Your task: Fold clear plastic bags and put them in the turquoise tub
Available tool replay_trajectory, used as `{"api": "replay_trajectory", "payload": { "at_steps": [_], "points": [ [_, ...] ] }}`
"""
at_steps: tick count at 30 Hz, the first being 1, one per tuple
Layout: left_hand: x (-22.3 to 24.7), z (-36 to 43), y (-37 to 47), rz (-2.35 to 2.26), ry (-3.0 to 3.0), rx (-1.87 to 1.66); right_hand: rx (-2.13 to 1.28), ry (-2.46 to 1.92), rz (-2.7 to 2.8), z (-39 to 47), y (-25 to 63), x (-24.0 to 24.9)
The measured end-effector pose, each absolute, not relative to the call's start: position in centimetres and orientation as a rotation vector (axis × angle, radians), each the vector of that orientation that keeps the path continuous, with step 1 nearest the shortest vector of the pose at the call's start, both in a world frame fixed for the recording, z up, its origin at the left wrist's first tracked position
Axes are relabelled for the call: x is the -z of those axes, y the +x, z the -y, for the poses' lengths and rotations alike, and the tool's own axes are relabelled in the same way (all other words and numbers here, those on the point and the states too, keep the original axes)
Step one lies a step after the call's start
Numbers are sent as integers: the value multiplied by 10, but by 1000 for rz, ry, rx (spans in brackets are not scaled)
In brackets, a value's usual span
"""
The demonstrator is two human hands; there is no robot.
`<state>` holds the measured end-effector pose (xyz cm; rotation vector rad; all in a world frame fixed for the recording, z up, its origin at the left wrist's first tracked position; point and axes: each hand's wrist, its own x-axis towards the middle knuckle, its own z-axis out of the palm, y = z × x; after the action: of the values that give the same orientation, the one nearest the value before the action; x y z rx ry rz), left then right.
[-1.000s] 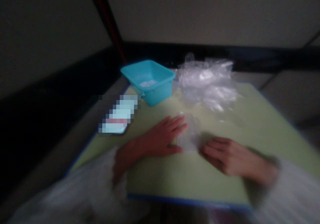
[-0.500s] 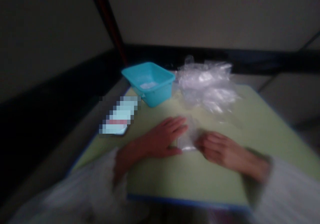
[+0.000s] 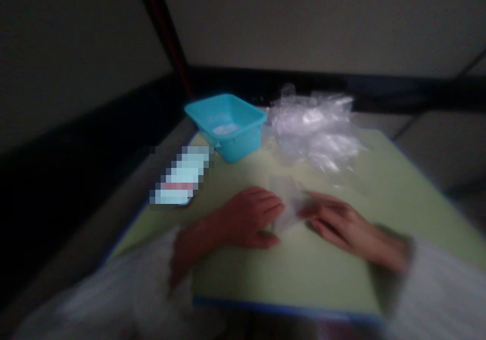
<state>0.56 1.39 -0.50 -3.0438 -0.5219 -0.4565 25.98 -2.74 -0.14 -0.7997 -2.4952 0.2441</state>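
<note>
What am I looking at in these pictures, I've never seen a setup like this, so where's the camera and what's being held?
There is no robot here: these are a person's bare hands, seen by a camera worn on the head, looking forward and down. On the yellow-green table sit a blue tub with something whitish inside, a heap of clear plastic to its right, and what seems a phone, blurred out, at the left. Between the left hand and right hand is a thin plastic piece. Both hands' fingers are at its edges; the blur hides whether either grips it.
</note>
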Motion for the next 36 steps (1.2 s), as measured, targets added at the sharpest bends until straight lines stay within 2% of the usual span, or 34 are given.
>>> {"api": "replay_trajectory", "payload": {
  "at_steps": [6, 16, 21, 26, 33, 36],
  "points": [
    [8, -6, 13, 529, -2902, 388, -301, -813, 2429, 29, 259, 0],
    [9, -1, 16, 560, -2911, 426, 63, -617, 2596, 24, 258, 4],
    [6, 1, 16, 602, -2997, 487, 56, -639, 2561, 25, 256, 4],
    [8, 0, 18, 898, -3146, 769, -185, -819, 2448, 28, 256, 1],
    [8, -4, 26, 1650, -3237, 1150, -789, -1173, 2078, 26, 251, -3],
    [10, -6, 28, 1927, -3221, 1432, -1029, -1245, 1894, 19, 247, -2]
  ]
}}
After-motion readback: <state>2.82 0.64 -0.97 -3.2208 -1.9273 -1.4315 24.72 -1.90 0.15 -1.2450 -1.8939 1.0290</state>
